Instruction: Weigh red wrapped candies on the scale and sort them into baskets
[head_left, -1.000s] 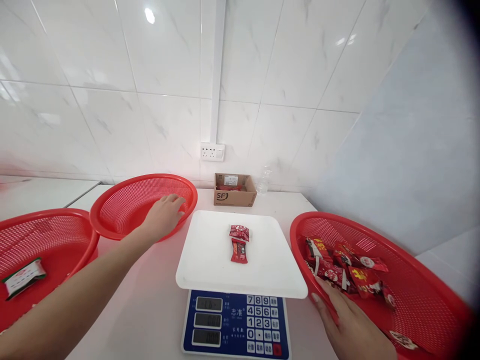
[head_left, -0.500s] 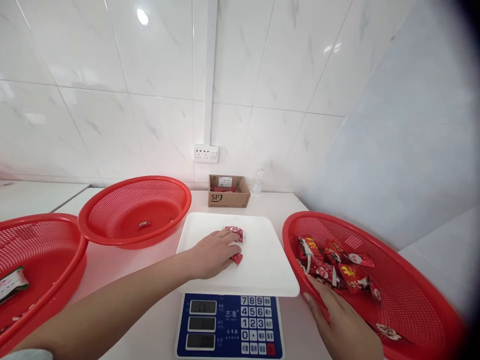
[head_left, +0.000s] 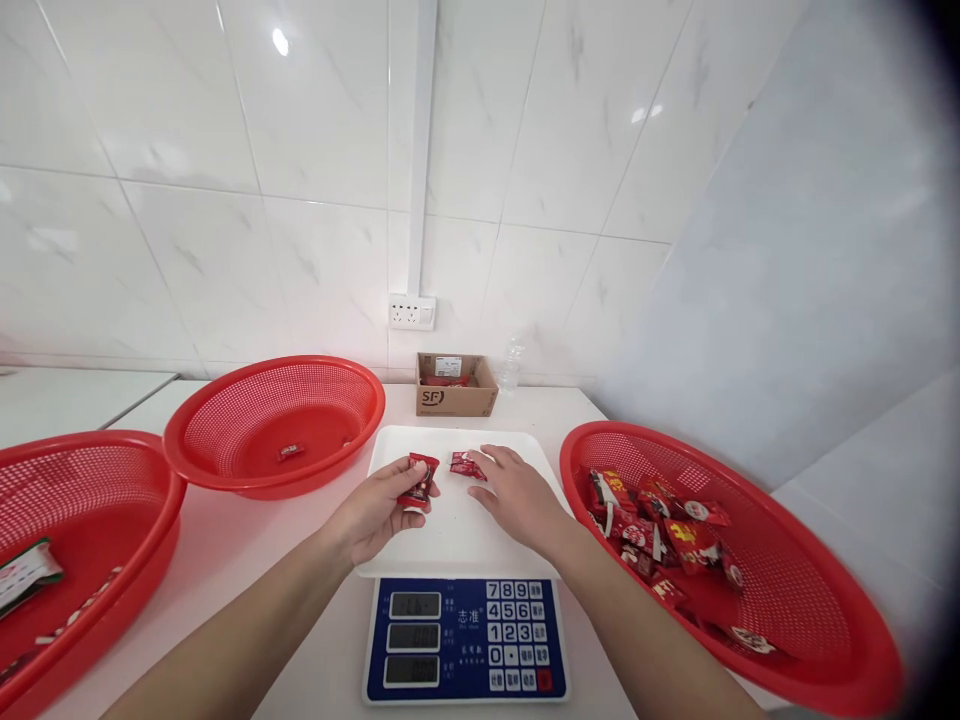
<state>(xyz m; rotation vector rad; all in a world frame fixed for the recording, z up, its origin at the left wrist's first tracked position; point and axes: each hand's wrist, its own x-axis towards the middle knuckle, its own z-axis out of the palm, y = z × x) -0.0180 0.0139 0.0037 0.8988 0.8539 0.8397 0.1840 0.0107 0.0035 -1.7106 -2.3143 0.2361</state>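
Pinched in my left hand [head_left: 382, 508] is a small red snack packet [head_left: 418, 480], held upright just above the left part of the white scale tray [head_left: 465, 545]. My right hand [head_left: 521, 497] reaches over the tray from the right. Its thumb stands apart from the curved fingers, whose tips are at the edge of another red snack packet [head_left: 465, 464] lying on the tray. Whether those fingertips touch that packet is hard to tell. Below the tray is the scale's blue keypad panel [head_left: 466, 640] with three small displays.
At right, a red mesh basket [head_left: 817, 560] holds several red packets [head_left: 694, 543]. Two more red baskets stand at left: a farther one [head_left: 225, 420] with small packets, a nearer one [head_left: 142, 520] with a white-green packet [head_left: 30, 577]. Behind are a cardboard box [head_left: 456, 402] and clear bottle [head_left: 511, 365].
My left hand has lifted a red packet off the tray and drawn back to the left. My right hand has moved from the right basket to the packet on the tray.
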